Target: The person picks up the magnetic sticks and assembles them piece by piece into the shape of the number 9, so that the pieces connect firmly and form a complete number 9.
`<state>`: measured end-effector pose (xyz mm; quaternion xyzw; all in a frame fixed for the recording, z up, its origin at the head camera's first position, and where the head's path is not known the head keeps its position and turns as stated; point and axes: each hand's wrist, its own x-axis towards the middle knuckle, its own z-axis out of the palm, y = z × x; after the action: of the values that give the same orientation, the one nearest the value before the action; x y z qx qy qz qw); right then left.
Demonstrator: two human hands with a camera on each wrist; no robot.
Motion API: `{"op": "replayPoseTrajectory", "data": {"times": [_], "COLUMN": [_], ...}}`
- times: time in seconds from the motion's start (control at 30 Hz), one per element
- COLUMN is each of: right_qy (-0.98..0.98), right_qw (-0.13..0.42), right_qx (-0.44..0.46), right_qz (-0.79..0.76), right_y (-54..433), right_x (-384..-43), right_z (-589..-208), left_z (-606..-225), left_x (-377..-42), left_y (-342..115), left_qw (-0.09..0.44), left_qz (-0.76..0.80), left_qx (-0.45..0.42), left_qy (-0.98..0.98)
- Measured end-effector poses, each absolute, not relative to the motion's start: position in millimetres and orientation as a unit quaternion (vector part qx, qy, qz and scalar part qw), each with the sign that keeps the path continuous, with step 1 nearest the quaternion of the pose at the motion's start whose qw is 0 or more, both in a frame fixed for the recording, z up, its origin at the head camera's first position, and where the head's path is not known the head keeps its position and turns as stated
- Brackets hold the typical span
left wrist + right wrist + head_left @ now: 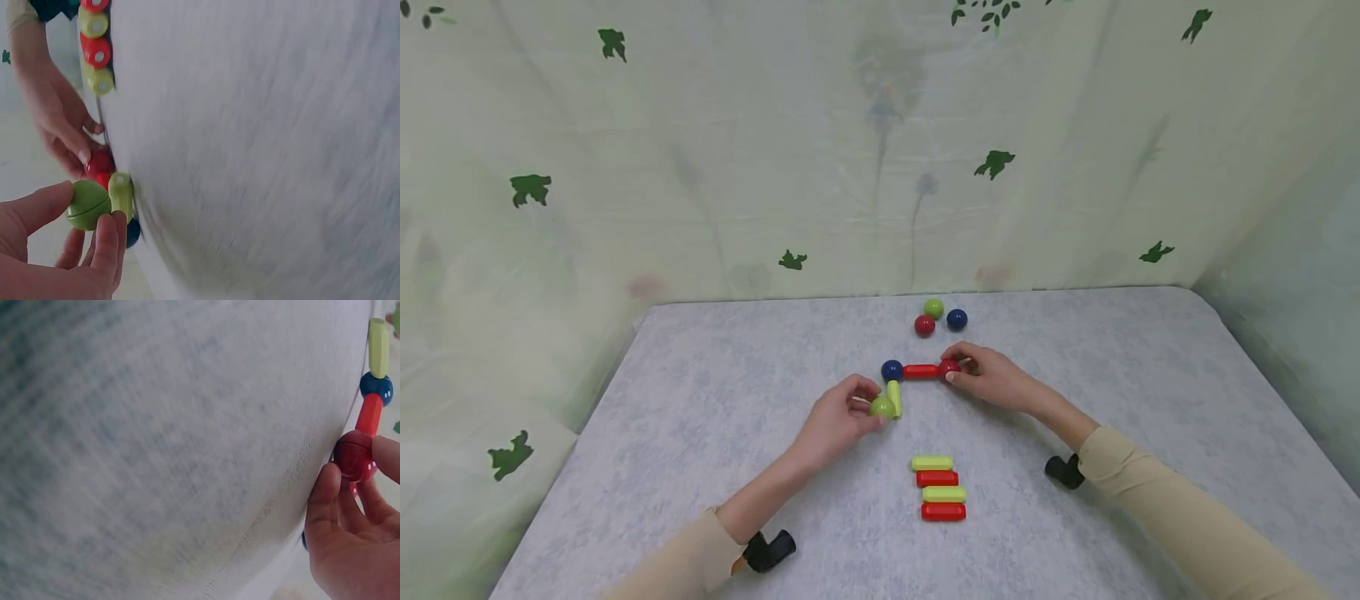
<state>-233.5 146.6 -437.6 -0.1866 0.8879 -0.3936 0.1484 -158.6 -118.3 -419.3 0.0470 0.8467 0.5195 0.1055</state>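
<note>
My left hand point(838, 423) pinches a green ball point(89, 205) between thumb and fingers, close beside the near end of a yellow-green rod point(894, 400). That rod's far end meets a blue ball point(892, 371). From the blue ball a red rod point(921, 371) runs right to a red ball point(356, 456). My right hand point(992, 379) holds this red ball with thumb and fingertips. In the right wrist view, the yellow-green rod, blue ball, red rod and red ball form one bent chain.
Behind the chain sit a loose green ball point(933, 308), a red ball point(924, 326) and a blue ball point(957, 320). Nearer me lies a stack-like row of yellow-green and red rods point(943, 494). A patterned curtain point(820, 150) hangs behind the table point(700, 358).
</note>
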Motion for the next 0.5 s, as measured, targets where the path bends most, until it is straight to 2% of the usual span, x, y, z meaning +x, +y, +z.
{"op": "replayPoseTrajectory", "data": {"times": [0.2, 0.5], "right_qy": [0.889, 0.907], "right_qw": [0.147, 0.138], "right_qx": [-0.185, -0.176], "right_qz": [-0.392, -0.356], "right_y": [146, 145], "right_x": [-233, -230], "right_z": [-438, -432], "left_z": [-430, -436], "left_x": [-149, -145], "left_y": [-113, -110], "left_qw": [0.136, 0.127], "left_qz": [0.532, 0.516], "left_qx": [0.066, 0.063], "left_qy": [0.833, 0.845]}}
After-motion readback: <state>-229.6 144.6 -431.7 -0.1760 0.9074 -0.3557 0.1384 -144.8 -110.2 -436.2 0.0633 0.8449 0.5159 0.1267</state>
